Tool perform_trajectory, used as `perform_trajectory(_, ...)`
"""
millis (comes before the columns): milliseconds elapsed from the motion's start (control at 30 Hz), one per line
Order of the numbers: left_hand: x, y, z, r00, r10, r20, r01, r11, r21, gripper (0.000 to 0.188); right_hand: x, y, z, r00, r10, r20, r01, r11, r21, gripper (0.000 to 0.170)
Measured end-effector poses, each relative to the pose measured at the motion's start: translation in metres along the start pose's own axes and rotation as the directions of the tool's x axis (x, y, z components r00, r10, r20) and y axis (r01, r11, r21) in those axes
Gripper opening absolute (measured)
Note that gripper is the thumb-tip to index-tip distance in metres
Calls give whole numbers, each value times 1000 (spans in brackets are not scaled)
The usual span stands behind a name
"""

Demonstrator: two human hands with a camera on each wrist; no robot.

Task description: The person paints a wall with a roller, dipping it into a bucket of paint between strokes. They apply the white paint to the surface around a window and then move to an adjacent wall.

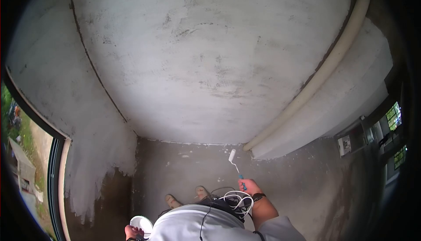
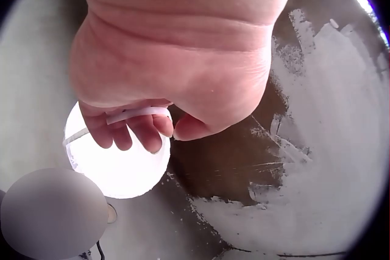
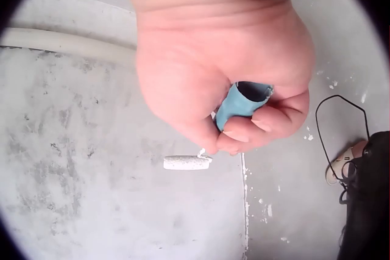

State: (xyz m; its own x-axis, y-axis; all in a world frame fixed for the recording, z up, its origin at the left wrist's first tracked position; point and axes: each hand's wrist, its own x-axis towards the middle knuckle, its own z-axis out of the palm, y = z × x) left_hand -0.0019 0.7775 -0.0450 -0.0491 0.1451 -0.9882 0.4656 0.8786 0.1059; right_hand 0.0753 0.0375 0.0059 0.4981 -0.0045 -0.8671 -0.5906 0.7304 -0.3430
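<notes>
- My right hand (image 1: 251, 187) is gripping the white cylindrical roller (image 1: 232, 155) by its blue handle (image 3: 237, 109), lower centre; best hold, likely light, stiff.
- My left hand (image 2: 177, 65) is holding the round white bucket (image 2: 125, 178) by its bail (image 2: 140, 112), lower left.

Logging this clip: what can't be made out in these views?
Contents of the white bucket: left wrist view, washed out white and partly covered by the left hand.
Middle of the teal handle of the roller: right wrist view, hidden by the right hand.
Objects outside the window: head view, too small.
</notes>
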Motion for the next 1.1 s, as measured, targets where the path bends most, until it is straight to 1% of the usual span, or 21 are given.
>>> perform_trajectory(100,-9,1,28,995,92,-25,-92,996,6,36,-20,20,-5,990,-80,-116,70,993,-93,11)
perform_trajectory(167,-6,6,44,984,178,30,-180,973,141,29,-29,40,-23,954,-155,-256,131,986,-107,17)
perform_trajectory(200,-8,14,51,992,120,47,-127,974,189,26,-31,48,-36,937,-171,-303,110,972,-208,19)
perform_trajectory(300,-31,19,79,983,160,89,-177,955,238,24,-12,79,-107,867,-270,-418,22,860,-510,16)
perform_trajectory(333,-16,30,82,989,109,98,-128,966,225,21,-20,82,-115,868,-275,-413,22,853,-521,16)
perform_trajectory(367,-6,36,86,988,112,107,-132,971,198,20,-34,85,-119,867,-456,-201,-32,351,-936,18)
perform_trajectory(400,-6,37,89,982,132,131,-160,960,228,20,-41,89,-123,880,-469,77,-74,-295,-953,21)
perform_trajectory(433,-8,39,92,976,153,157,-190,947,261,19,-38,96,-131,881,-467,80,-71,-297,-952,21)
perform_trajectory(500,-7,41,98,972,163,169,-202,948,246,18,-30,107,-143,868,-485,-108,-83,73,-994,22)
perform_trajectory(600,0,44,105,970,162,183,-203,952,229,18,-44,100,-116,846,-531,-46,-69,-23,-997,21)
perform_trajectory(633,-3,44,107,971,155,184,-195,955,222,18,-18,110,-171,845,-533,-44,-68,-25,-997,21)
perform_trajectory(667,-5,42,108,970,156,187,-196,957,216,18,14,114,-205,829,-550,-99,73,282,-957,20)
perform_trajectory(700,-8,41,110,969,163,188,-202,956,212,19,57,112,-203,822,-548,-156,216,552,-805,20)
perform_trajectory(733,-9,40,109,967,169,190,-208,955,210,20,21,100,-194,821,-550,-150,220,549,-807,20)
perform_trajectory(767,-8,40,108,966,171,192,-210,956,204,20,0,81,-154,813,-461,-355,112,723,-682,17)
perform_trajectory(800,-7,39,103,970,161,185,-194,964,183,22,-30,46,-59,780,-329,-533,14,860,-510,17)
perform_trajectory(833,-8,37,98,973,150,177,-179,970,162,25,-23,33,-53,782,-331,-528,17,858,-513,17)
perform_trajectory(900,-9,34,86,975,144,169,-167,977,135,27,-5,6,-46,855,-249,-454,132,952,-275,16)
perform_trajectory(967,-9,28,71,989,111,93,-119,990,79,30,-10,-33,-19,870,-338,-359,201,908,-368,18)
perform_trajectory(1000,1,24,55,981,147,127,-161,981,110,29,-7,-53,-5,859,-396,-326,243,874,-421,18)
perform_trajectory(1100,-2,3,31,987,158,22,-160,986,57,23,-9,-110,47,824,-524,-217,345,767,-541,17)
